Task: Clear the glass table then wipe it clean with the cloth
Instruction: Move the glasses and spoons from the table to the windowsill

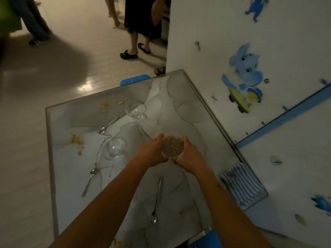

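While both hands are on the bowl (172, 145), clearing looks barely begun. Left to right on the desk (71, 176): crumb patches (77, 141) near the left edge, a spoon (89, 181) below them, another spoon (108, 125) farther back, an empty glass dish (116, 148) at mid-left, a stemmed glass dish (135, 110) behind it, a long spoon (157, 199) toward the near edge.

Left hand (153, 151): grip curled round the bowl's left side. Right hand (188, 154): grip curled round its right side. The bowl holds brownish food; lifted or resting, I cannot tell.

The cloth (240, 183), striped, lies at the desk's right edge, untouched.

Judgement: dishes, spoons and bowl all remain to be removed; wiping not yet started, crumbs still in several places.
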A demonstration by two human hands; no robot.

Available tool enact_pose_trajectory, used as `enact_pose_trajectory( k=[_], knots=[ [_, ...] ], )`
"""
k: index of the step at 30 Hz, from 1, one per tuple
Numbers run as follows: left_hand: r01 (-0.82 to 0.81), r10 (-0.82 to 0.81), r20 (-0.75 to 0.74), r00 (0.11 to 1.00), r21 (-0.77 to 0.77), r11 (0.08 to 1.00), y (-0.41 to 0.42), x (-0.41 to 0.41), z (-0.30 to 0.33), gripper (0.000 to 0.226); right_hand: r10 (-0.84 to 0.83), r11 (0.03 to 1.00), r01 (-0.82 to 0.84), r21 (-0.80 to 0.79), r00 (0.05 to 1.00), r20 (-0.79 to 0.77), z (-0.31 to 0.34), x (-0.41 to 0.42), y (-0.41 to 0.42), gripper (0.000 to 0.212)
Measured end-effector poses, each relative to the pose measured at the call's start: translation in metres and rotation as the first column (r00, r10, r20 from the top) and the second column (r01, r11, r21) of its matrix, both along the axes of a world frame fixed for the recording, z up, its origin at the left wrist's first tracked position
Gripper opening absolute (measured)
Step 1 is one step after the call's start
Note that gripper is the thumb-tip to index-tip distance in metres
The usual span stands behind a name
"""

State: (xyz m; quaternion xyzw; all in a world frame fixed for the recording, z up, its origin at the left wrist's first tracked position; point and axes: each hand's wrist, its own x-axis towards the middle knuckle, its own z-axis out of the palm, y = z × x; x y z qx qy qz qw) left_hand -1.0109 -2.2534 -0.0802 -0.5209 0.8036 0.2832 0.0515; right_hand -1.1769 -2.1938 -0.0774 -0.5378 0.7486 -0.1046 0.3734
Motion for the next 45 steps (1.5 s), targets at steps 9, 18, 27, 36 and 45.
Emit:
enact_pose_trajectory(
  k=[9,18,27,36,45],
  knots=[
    [0.182,-0.177,-0.12,0.977,0.03,0.983,0.043,-0.014,0.088,0.118,-0.151,0.984,0.156,-0.082,0.987,0.06,0.101,-0.003,0.086,0.097],
    [0.453,-0.453,-0.193,0.87,-0.047,0.89,0.144,-0.085,0.165,0.112,-0.383,0.892,0.406,-0.198,0.912,0.145,0.174,-0.039,0.238,0.113],
    [0.716,-0.718,-0.225,0.659,-0.105,0.69,0.305,-0.186,0.198,0.106,-0.647,0.718,0.65,-0.249,0.755,0.103,0.189,-0.109,0.426,0.123],
    [0.858,-0.827,-0.343,0.445,-0.101,0.503,0.48,-0.29,0.21,0.082,-0.812,0.522,0.809,-0.271,0.568,0.131,0.189,-0.177,0.609,0.096],
    [0.9,-0.851,-0.352,0.39,-0.05,0.433,0.552,-0.402,0.186,0.107,-0.92,0.343,0.888,-0.307,0.383,0.079,0.182,-0.253,0.683,0.079]
  ],
)
